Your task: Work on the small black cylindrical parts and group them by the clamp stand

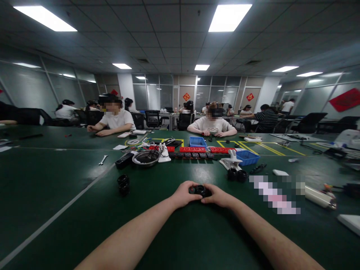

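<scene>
Both of my hands meet at the middle of the table around a small black round part with a ring-shaped top; its exact kind I cannot make out. My left hand grips it from the left, fingers curled behind and thumb in front. A small reddish spot shows beside that thumb. From the right, my right hand closes on the same part with thumb and fingers. Two black round parts sit together to the left. Another pair of black round parts stands to the right, in front of a white clip-like stand.
Beyond my hands lie a metal bowl, red socket strips, a black socket strip and blue trays. A wrench is at left, a cream cylinder at right. Two people sit across the table.
</scene>
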A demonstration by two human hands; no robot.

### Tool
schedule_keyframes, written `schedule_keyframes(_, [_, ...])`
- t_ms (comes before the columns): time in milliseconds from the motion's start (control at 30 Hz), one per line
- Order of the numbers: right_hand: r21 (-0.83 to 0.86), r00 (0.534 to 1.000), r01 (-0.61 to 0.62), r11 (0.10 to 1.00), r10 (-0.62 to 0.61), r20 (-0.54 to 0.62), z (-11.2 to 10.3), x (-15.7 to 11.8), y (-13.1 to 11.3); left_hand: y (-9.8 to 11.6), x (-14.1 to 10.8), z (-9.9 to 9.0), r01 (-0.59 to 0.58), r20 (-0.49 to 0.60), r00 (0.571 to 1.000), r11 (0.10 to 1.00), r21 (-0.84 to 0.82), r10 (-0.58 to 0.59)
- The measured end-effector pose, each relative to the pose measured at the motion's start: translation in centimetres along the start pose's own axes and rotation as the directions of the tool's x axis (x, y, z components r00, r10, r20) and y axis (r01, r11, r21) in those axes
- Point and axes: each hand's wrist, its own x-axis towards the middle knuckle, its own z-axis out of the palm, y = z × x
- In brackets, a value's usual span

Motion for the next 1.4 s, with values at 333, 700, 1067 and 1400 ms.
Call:
schedule_keyframes(333, [-0.476,0.943,-0.153,0.866,-0.016,-0.333,2.9,0.8,-0.1,0.5,-0.1,1.2,0.084,-0.186,0.981,0.983,0.164,-0.053])
schedule_keyframes(700, [0.043,0.994,0.097,0.994,-0.095,-0.056,0.5,0.1,0.4,0.5,-0.3,0.3,-0.021,-0.066,0.998,0.999,0.047,0.024])
schedule_keyframes(1067, [0.161,0.997,0.028,0.987,-0.039,0.065,-0.4,-0.1,0.0,0.7,-0.4,0.1,-0.118,-0.026,0.993,0.992,0.035,0.119])
schedule_keyframes(1400, [0.120,0.999,0.013,0.993,-0.018,0.039,-0.2,0.0,0.3,0.9,-0.5,0.2,-0.122,-0.054,0.991,0.991,0.063,0.125])
